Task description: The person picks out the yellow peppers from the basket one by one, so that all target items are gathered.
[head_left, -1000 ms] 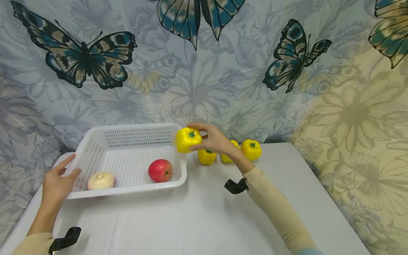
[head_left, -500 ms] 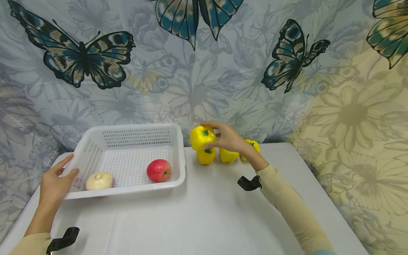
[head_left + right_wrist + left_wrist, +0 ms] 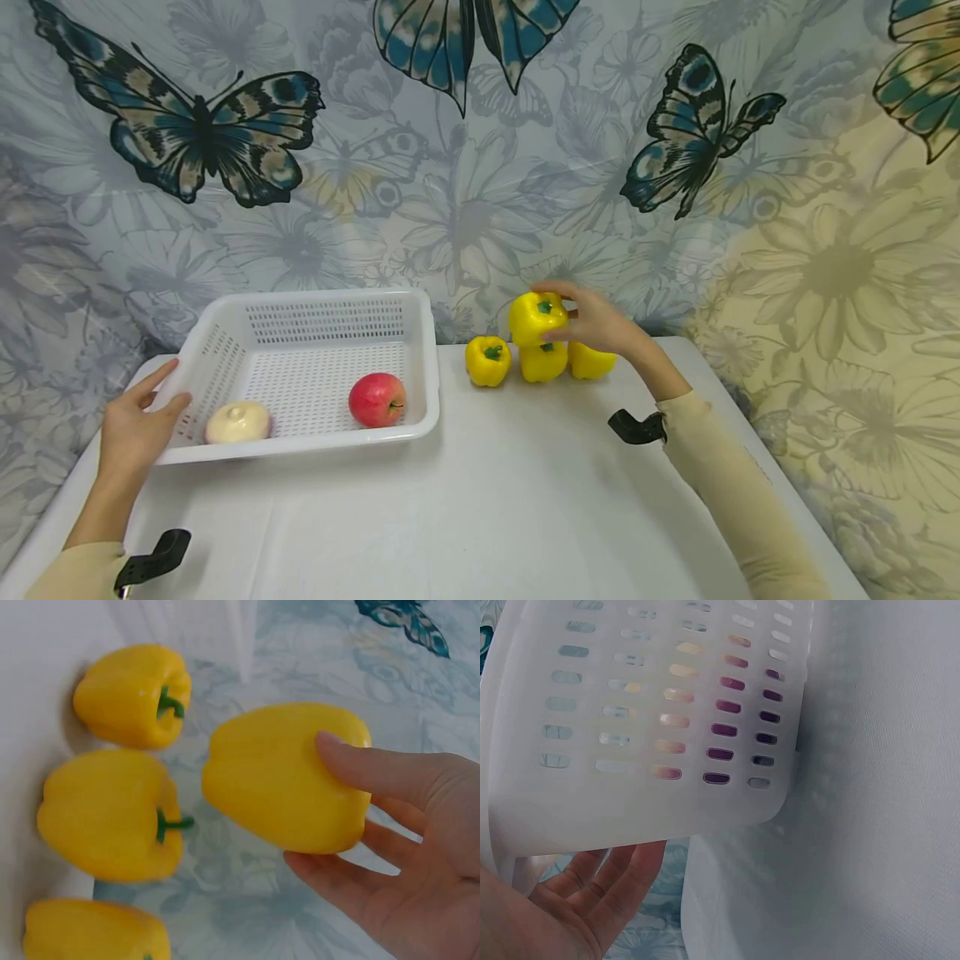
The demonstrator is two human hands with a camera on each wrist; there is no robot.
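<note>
My right hand [image 3: 600, 323] holds a yellow bell pepper [image 3: 537, 318] between thumb and fingers, raised above the table. Below it a second yellow pepper [image 3: 543, 364] stands partly hidden, flanked by a left pepper [image 3: 488, 362] and a right pepper [image 3: 591, 362]. In the right wrist view the held pepper [image 3: 281, 780] is apart from the row. My left hand [image 3: 131, 425] grips the left end of a white slotted basket [image 3: 300, 451], with fingers [image 3: 630, 889] seen beneath that end in the left wrist view. Inside lie a red apple [image 3: 377, 400] and a cream-and-purple round vegetable [image 3: 237, 422].
A white cloth covers the table [image 3: 465, 517], whose right edge slants toward the front. Behind it hangs a butterfly-and-flower curtain [image 3: 465, 208], close to the basket and the peppers.
The right hand has carried the held pepper rightward, from beside the basket's right rim to above the middle pepper of the row. The left hand and basket stay in place.
</note>
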